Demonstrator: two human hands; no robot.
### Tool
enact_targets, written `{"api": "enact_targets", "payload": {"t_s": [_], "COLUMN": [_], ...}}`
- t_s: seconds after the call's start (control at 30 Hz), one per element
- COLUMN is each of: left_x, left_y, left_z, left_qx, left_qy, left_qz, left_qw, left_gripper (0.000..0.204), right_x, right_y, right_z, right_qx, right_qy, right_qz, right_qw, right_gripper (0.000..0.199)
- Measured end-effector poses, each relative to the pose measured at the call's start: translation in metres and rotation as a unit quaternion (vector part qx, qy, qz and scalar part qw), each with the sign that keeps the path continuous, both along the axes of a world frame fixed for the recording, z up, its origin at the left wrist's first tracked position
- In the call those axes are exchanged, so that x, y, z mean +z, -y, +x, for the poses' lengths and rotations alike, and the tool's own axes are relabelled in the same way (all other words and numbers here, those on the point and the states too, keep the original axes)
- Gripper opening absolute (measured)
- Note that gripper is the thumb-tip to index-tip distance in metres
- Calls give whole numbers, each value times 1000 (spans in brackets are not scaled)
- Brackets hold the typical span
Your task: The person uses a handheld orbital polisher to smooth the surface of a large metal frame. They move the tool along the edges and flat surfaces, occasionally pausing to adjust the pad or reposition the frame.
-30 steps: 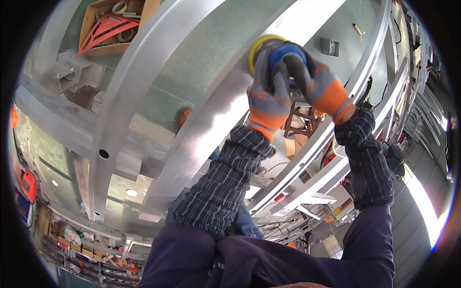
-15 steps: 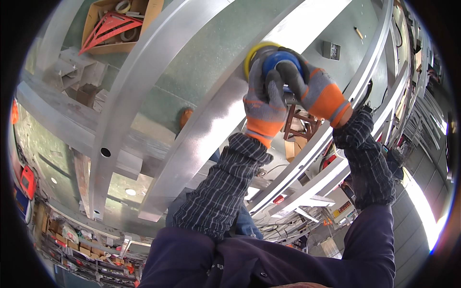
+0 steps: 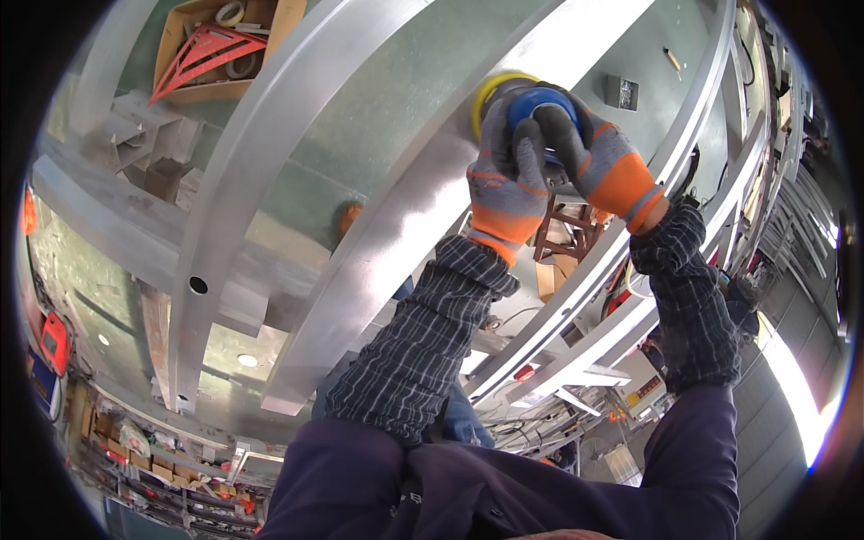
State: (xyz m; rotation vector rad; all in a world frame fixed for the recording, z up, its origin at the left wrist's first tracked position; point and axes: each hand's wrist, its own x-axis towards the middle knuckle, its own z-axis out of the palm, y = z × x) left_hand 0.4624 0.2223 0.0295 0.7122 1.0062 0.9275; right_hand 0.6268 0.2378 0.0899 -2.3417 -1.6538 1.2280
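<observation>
Hardly anything moved, just our hands & the blue tool (image 3: 540,106) slid a bit along the shiny metal beam (image 3: 396,234); left hand (image 3: 506,184) & right hand (image 3: 601,162) both stay clamped round it, yellow disc (image 3: 486,90) pressed flat, so we're mid-rub.

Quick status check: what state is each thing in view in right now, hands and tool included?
Left hand: gloved, closed on the blue sander.
Right hand: gloved, closed on the sander from the other side.
Blue sander: gripped by both hands, its yellow pad pressed against the metal beam.
Metal beam: bare, shiny, slanting across the view.
Cardboard box: open, holding a red triangular frame.
</observation>
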Motion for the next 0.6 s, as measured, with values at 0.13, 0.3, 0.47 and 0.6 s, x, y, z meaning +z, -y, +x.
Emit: {"api": "enact_targets", "payload": {"t_s": [0.13, 0.3, 0.47, 0.6], "left_x": [-1, 5, 4, 10], "left_y": [5, 2, 1, 2], "left_z": [2, -8, -9, -21], "left_qx": [5, -5, 12, 3], "left_qy": [5, -46, -90, -57], "left_qz": [-6, 16, 71, 12], "left_qw": [1000, 999, 993, 998], "left_gripper": [51, 51, 54, 59], "right_x": [14, 14, 6, 7], "right_y": [-7, -7, -1, 1], "right_z": [-5, -14, -13, -23], "right_qx": [-11, 11, -16, -2], "right_qy": [-11, -20, -37, -32], "right_qz": [-91, -52, 7, -21], "right_qw": [996, 998, 999, 999], "right_gripper": [72, 70, 80, 89]}}
